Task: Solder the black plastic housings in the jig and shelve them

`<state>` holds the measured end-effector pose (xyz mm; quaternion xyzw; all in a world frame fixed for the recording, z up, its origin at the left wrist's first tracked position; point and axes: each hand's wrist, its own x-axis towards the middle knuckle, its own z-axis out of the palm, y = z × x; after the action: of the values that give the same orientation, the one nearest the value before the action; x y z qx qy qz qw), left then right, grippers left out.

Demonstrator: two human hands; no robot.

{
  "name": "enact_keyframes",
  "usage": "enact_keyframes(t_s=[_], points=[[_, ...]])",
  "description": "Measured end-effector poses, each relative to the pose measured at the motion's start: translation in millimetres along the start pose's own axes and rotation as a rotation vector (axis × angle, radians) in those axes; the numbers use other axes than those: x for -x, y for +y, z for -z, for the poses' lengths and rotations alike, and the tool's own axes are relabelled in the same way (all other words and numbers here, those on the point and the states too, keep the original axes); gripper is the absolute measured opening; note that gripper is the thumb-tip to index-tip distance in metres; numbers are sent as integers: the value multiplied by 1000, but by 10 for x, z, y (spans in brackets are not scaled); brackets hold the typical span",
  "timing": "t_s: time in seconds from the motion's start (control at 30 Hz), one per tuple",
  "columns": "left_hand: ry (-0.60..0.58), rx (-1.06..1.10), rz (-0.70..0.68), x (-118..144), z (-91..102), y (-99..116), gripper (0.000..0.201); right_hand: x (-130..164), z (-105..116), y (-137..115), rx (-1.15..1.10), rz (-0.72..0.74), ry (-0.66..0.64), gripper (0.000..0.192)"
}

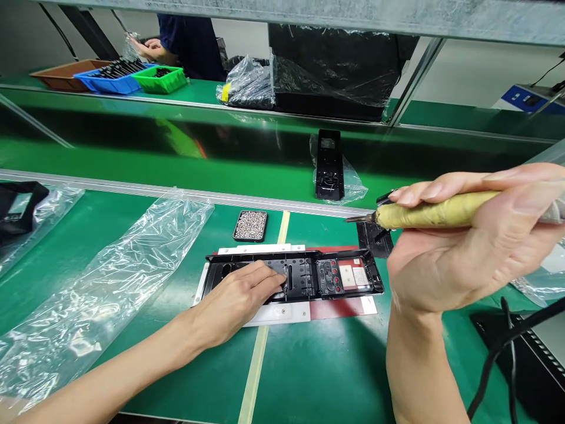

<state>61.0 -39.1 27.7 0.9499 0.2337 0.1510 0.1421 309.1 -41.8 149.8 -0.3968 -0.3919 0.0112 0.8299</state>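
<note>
In my raised right hand point(468, 235) is a soldering iron point(432, 212) with a yellow-wrapped handle. Its metal tip points left, above the work and apart from it. My left hand point(245, 291) rests on a long black plastic housing point(304, 277), fingertips pressed together inside it. Whatever they pinch is too small or hidden to make out. Under the housing lies a fixture with white blocks point(282, 312) and a red base point(335, 308). Just behind it stands a small black tray point(251, 226) full of tiny metal pieces.
A clear plastic bag point(132, 259) spreads across the left. Beyond the metal rail, another black housing point(329, 165) lies on plastic on the green belt point(247, 171). Black cables point(507, 347) hang at right. Across the belt, a person point(189, 44) works by blue point(115, 84) and green bins point(162, 82).
</note>
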Motion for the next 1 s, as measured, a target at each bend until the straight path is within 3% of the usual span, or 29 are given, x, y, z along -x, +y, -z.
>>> enact_keyframes(t_s=[0.17, 0.27, 0.73, 0.87, 1.0], points=[[80, -40, -68, 103, -46, 24, 36, 149, -107, 16, -286, -153, -69, 17], [97, -87, -88, 98, -69, 60, 41, 239, -136, -21, -259, -213, -135, 17], [86, -533, -324, 34, -64, 166, 35, 385, -290, -80, -212, -199, -206, 16], [103, -527, -328, 44, -57, 167, 33, 379, -287, -89, -209, -201, -204, 16], [175, -347, -219, 49, -112, 154, 33, 359, -285, -90, -219, -217, -193, 16]])
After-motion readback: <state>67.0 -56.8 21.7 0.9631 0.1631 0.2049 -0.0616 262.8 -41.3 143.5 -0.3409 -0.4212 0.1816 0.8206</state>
